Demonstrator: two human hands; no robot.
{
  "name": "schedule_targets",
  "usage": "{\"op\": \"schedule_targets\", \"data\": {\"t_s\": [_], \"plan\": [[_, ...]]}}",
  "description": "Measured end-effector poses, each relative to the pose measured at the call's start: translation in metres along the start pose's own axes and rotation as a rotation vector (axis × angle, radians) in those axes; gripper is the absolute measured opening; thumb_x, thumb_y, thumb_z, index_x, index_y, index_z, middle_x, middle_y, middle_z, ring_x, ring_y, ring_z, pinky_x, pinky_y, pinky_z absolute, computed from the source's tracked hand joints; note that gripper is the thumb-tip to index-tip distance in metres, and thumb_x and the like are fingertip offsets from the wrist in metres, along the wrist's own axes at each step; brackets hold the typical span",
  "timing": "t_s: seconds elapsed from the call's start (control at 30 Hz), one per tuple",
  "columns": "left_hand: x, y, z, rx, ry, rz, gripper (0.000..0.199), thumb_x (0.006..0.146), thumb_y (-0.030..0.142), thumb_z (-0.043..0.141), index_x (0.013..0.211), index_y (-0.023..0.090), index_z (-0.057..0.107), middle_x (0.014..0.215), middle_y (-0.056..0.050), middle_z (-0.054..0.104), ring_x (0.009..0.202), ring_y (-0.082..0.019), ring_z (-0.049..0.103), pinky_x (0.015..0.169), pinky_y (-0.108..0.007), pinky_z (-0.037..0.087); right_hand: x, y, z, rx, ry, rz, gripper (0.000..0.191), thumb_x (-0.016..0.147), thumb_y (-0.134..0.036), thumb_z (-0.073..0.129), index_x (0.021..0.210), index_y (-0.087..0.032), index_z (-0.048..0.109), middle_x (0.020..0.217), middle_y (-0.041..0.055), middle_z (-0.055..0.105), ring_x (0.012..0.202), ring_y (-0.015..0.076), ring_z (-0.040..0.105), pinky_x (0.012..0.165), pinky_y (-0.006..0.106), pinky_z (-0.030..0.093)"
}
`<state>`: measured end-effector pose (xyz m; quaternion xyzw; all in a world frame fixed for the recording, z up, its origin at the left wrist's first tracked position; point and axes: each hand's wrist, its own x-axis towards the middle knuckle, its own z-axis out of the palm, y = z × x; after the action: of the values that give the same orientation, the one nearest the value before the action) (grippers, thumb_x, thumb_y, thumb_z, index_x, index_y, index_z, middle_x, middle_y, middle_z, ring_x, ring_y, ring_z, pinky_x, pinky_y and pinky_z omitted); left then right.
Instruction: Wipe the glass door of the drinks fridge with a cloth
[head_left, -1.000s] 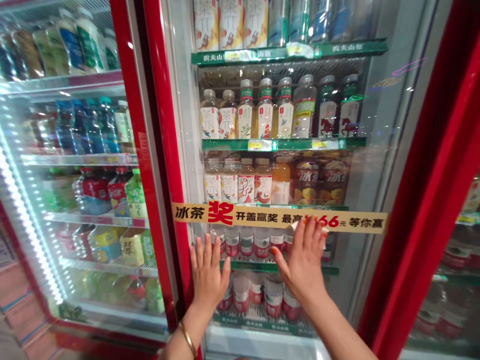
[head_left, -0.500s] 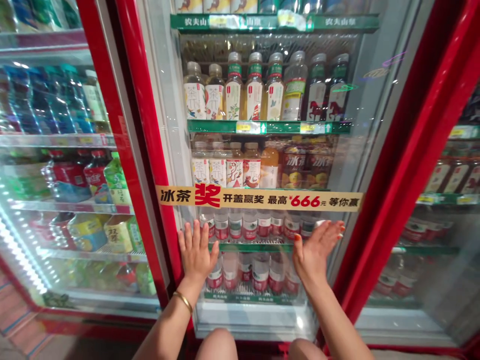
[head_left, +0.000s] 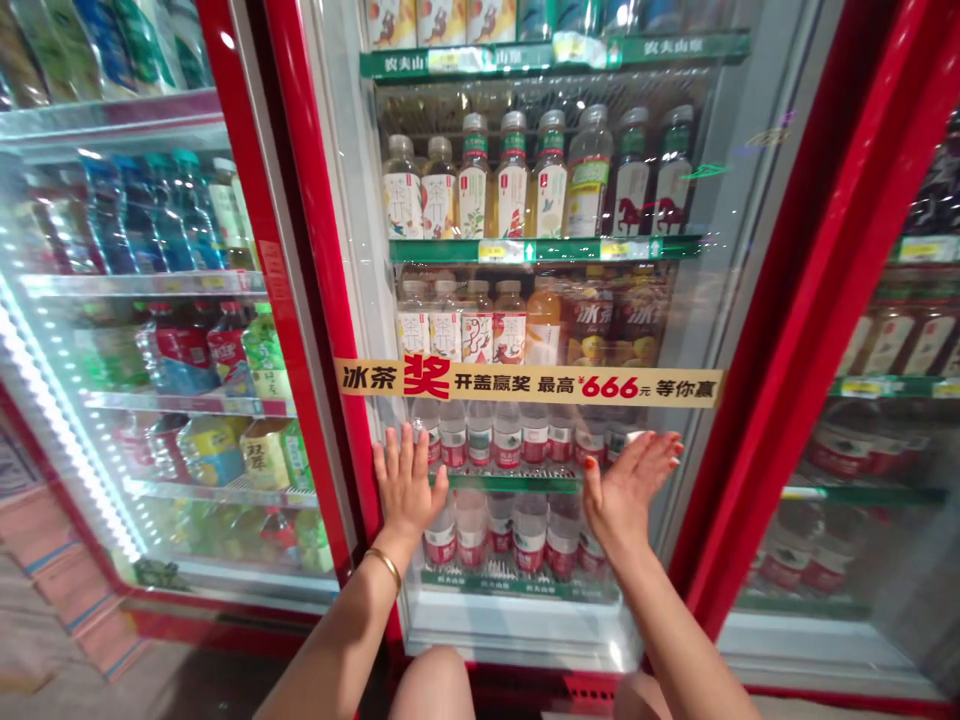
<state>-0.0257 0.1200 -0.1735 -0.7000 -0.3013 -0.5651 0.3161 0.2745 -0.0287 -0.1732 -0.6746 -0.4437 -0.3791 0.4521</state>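
My left hand (head_left: 409, 478) is raised at the left side of the glass door (head_left: 517, 620), fingers spread and palm toward the glass. A gold bangle (head_left: 385, 567) circles that wrist. Toward the door's right side is my right hand (head_left: 628, 490), tilted, with fingers stretched out and orange nails showing. A small white patch (head_left: 637, 436) shows at its upper edge; I cannot tell what it is. Whether either palm touches the glass is unclear. Just above both hands runs a yellow printed strip (head_left: 529, 384). Red-labelled water bottles (head_left: 508, 440) stand behind the door.
Tea bottles (head_left: 512, 190) line the upper shelves inside. Red frames (head_left: 810, 300) border the door. Another lit drinks fridge (head_left: 150, 400) is on the left, and more bottles (head_left: 795, 555) are behind glass on the right. Pinkish boxes (head_left: 75, 575) sit at lower left.
The view has shifted slightly, bringing more of the left fridge and the pinkish boxes into sight. Both hands keep nearly the same pose before the door.
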Motion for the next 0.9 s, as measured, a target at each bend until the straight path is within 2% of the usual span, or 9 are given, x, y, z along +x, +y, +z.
{"op": "schedule_targets", "data": {"t_s": [0.1,0.2,0.27,0.37,0.47,0.57,0.67,0.8,0.9], "plan": [[0.001,0.001,-0.002,0.005,0.005,0.006,0.089,0.102,0.031,0.063,0.178,0.021,0.018,0.184,-0.014,0.019,0.175,-0.031,0.007,0.143,-0.058,0.009,-0.015,-0.033,0.011,-0.032,-0.061,-0.292,0.099,0.109,-0.054,0.048,0.177,-0.008,-0.008,0.184,0.0232,-0.014,0.173,0.0426,-0.011,0.135,0.074,0.023],[0.001,0.0,-0.004,0.008,0.009,0.008,0.088,0.102,0.03,0.063,0.178,0.021,0.02,0.185,-0.014,0.018,0.175,-0.031,0.007,0.143,-0.057,0.008,-0.041,-0.024,0.011,-0.08,-0.078,-0.527,0.099,0.106,-0.056,0.052,0.178,-0.008,0.002,0.185,0.0223,0.0,0.175,0.0376,-0.001,0.137,0.064,0.027],[0.0,0.0,-0.005,0.006,-0.012,0.01,0.089,0.102,0.03,0.064,0.178,0.021,0.018,0.184,-0.015,0.017,0.175,-0.031,0.006,0.143,-0.058,0.008,-0.036,0.002,0.002,-0.096,-0.053,-0.406,0.098,0.108,-0.054,0.048,0.178,-0.007,-0.002,0.185,0.0233,-0.004,0.174,0.0385,-0.004,0.136,0.068,0.026],[-0.002,-0.001,-0.006,0.013,-0.042,0.005,0.092,0.101,0.03,0.064,0.178,0.023,0.015,0.184,-0.015,0.017,0.175,-0.033,0.006,0.143,-0.06,0.01,0.005,0.034,-0.015,-0.077,-0.016,-0.07,0.094,0.111,-0.051,0.039,0.175,-0.008,-0.015,0.182,0.0245,-0.021,0.171,0.0468,-0.015,0.13,0.084,0.019],[-0.003,-0.001,-0.005,0.023,-0.042,-0.008,0.092,0.101,0.031,0.063,0.178,0.023,0.013,0.184,-0.015,0.017,0.174,-0.034,0.007,0.142,-0.061,0.012,0.03,0.027,-0.017,-0.029,-0.001,-0.022,0.096,0.111,-0.051,0.039,0.174,-0.009,-0.02,0.18,0.0237,-0.028,0.169,0.0496,-0.02,0.128,0.088,0.016],[-0.002,-0.001,-0.005,0.024,-0.021,0.007,0.089,0.102,0.03,0.062,0.178,0.022,0.016,0.185,-0.014,0.016,0.175,-0.032,0.007,0.143,-0.059,0.011,-0.001,0.008,-0.009,-0.024,-0.063,-0.325,0.1,0.108,-0.054,0.047,0.177,-0.007,-0.008,0.184,0.0227,-0.012,0.173,0.0428,-0.009,0.135,0.073,0.024],[-0.002,0.0,-0.005,0.03,-0.019,0.004,0.089,0.101,0.03,0.062,0.178,0.022,0.017,0.185,-0.014,0.016,0.175,-0.032,0.007,0.143,-0.059,0.01,-0.043,0.017,-0.004,-0.065,-0.07,-0.56,0.095,0.109,-0.057,0.046,0.178,-0.007,0.005,0.186,0.0212,0.004,0.175,0.0361,0.003,0.137,0.061,0.032],[-0.004,0.0,-0.002,0.03,-0.031,-0.007,0.09,0.101,0.03,0.062,0.178,0.023,0.016,0.184,-0.014,0.018,0.175,-0.032,0.007,0.143,-0.059,0.009,-0.02,0.037,-0.011,-0.074,-0.001,-0.165,0.093,0.111,-0.054,0.037,0.176,-0.005,-0.009,0.183,0.0267,-0.013,0.172,0.0459,-0.007,0.13,0.081,0.027],[-0.007,0.0,0.0,0.035,-0.027,-0.019,0.09,0.102,0.032,0.061,0.178,0.024,0.015,0.184,-0.014,0.02,0.175,-0.033,0.008,0.143,-0.061,0.011,0.022,0.001,-0.008,-0.022,0.023,-0.055,0.095,0.111,-0.052,0.037,0.174,-0.006,-0.017,0.18,0.0254,-0.025,0.17,0.0482,-0.017,0.127,0.088,0.021]]}}
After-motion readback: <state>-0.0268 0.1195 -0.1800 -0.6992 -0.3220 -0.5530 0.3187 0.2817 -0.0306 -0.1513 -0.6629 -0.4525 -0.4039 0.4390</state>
